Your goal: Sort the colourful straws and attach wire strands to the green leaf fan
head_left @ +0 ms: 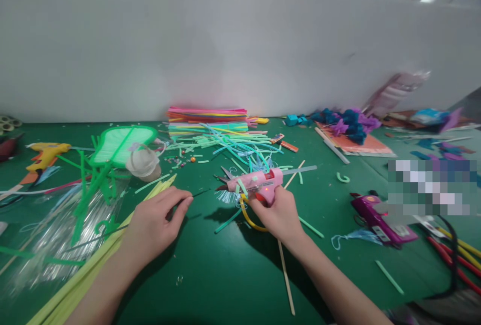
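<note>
Head view: two bare hands over a green table, both occupied.

Left hand: thumb and forefinger pinched together on a thin dark rod, no gap at the tips. Remaining fingers curled in. Rod's near end juts right, toward the gun's nozzle, just short of it. A dark length also shows beyond the wrist on the left; cannot tell if it is the same piece.

Right hand: closed round the handle of a pink glue gun, fingers wrapped by the red trigger; cannot tell how far that is squeezed. Gun lies level above the table's middle, dark nozzle to the left, clear glue stick out the back. Small orange light on its side.

Beneath and about the gun: yellow loop, blue tassel, wooden stick running down past the right wrist.

Beyond: loose green and blue strips, then a stacked bundle in several colours against the wall.

Left side: yellow strips under the left forearm, green frame, cup, yellow glue gun. Right side: purple device, flowers in blue and purple on an orange sheet.
</note>
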`<action>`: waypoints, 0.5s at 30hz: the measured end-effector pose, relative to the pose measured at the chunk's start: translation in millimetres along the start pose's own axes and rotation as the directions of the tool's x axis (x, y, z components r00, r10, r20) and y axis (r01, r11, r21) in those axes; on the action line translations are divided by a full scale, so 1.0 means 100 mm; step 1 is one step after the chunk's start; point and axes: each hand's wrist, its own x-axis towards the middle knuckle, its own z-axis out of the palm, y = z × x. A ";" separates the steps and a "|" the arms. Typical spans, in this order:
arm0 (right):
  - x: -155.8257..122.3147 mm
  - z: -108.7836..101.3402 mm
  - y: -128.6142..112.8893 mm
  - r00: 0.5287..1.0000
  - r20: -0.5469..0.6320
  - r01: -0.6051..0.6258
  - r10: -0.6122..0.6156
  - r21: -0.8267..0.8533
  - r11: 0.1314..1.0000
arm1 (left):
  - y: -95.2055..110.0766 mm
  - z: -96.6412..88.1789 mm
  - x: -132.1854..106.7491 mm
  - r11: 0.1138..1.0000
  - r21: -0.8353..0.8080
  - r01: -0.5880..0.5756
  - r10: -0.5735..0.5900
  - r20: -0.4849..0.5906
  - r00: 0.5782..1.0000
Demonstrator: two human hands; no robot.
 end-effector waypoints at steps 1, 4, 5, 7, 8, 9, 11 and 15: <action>0.00 0.00 0.01 1.000 0.000 0.019 -0.019 -0.006 1.000 | 0.00 0.00 0.00 1.000 -0.002 0.001 -0.001 0.002 1.000; 0.00 0.01 0.02 0.999 -0.006 0.047 -0.047 -0.028 0.998 | 0.01 0.00 0.00 1.000 -0.014 0.009 -0.009 0.005 1.000; 0.00 0.01 0.03 0.998 -0.008 0.054 -0.054 -0.033 0.998 | 0.01 0.00 0.00 1.000 -0.017 0.013 -0.013 0.007 1.000; 0.01 0.01 0.03 0.997 -0.010 0.071 -0.072 -0.035 0.997 | 0.01 0.00 -0.01 1.000 -0.022 0.019 -0.019 0.012 1.000; 0.01 0.01 0.03 0.997 -0.008 0.081 -0.081 -0.035 0.996 | 0.01 0.00 -0.01 0.999 -0.025 0.021 -0.020 0.012 1.000; 0.01 0.01 0.03 0.996 -0.003 0.090 -0.090 -0.033 0.995 | 0.01 0.00 -0.01 0.999 -0.029 0.020 -0.020 0.012 1.000; 0.01 0.01 0.04 0.995 0.009 0.101 -0.101 -0.031 0.994 | 0.00 0.00 -0.01 0.999 -0.038 0.019 -0.018 0.011 1.000; 0.01 0.01 0.04 0.994 0.015 0.110 -0.109 -0.028 0.994 | 0.00 0.01 0.00 0.999 -0.039 0.014 -0.013 0.015 1.000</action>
